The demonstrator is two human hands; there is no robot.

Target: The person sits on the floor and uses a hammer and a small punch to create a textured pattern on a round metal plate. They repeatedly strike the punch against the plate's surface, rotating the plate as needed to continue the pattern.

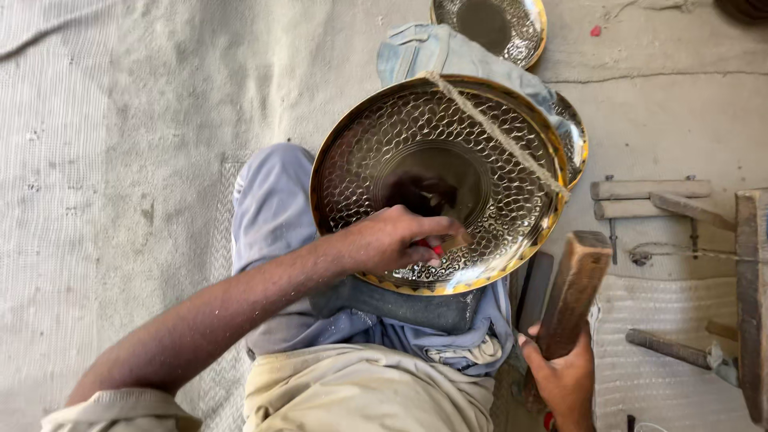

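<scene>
dusty concrete floor [160, 96] (cracked), woven mat [680, 384]

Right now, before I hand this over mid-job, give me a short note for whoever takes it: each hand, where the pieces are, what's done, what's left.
Left hand: resting on the large brass plate, fingers closed round a small red-tipped tool pressed to the lower part of its patterned face.
Right hand: gripping a wooden block, clear of the plate.
The plate sits tilted on the lap, a twine cord running across its upper right.
Two more plates lie behind: one at the top edge, one mostly hidden to the right.
Done: scale pattern covers the visible face around a plain centre.
Left: cannot tell from this view.
</scene>
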